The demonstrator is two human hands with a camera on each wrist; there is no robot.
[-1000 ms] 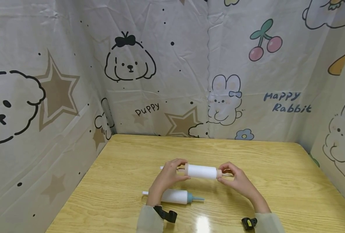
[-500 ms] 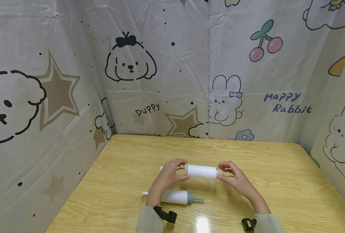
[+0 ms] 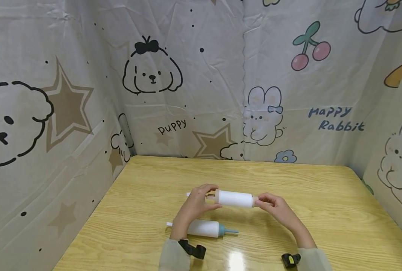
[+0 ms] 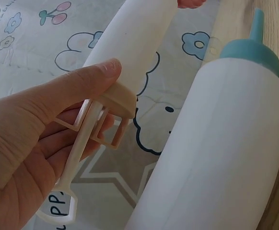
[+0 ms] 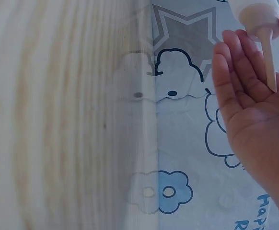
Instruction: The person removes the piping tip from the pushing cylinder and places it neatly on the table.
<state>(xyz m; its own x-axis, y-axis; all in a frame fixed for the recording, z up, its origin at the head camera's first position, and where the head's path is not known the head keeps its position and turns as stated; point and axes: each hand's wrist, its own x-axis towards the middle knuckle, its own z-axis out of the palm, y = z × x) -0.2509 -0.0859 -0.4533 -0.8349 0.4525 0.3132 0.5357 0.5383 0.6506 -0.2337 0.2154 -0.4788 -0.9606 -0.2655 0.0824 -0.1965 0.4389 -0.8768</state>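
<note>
A large white syringe [image 3: 236, 199] with beige ends is held level above the table, between both hands. Its left end is gripped by my left hand [image 3: 196, 203], thumb along the barrel beside the beige finger-loop collar [image 4: 122, 99]. From that collar the pale plunger rod [image 4: 77, 148] runs back past the palm to a ring handle. At the other end my right hand [image 3: 278, 210] pinches the beige nozzle cap [image 5: 259, 17] between thumb and fingers. The long nozzle tip [image 5: 269, 62] points down over the right palm.
A second white syringe [image 3: 204, 228] with a teal nozzle cap [image 4: 252, 53] lies on the wooden table [image 3: 146, 188], nearer the body and partly behind the left wrist. Printed cloth [image 3: 201, 75] hangs around the table's back and sides.
The right fingers have drawn in around the nozzle cap, with the fingertips lower than before. My left hand and the held syringe have stayed almost in place.
</note>
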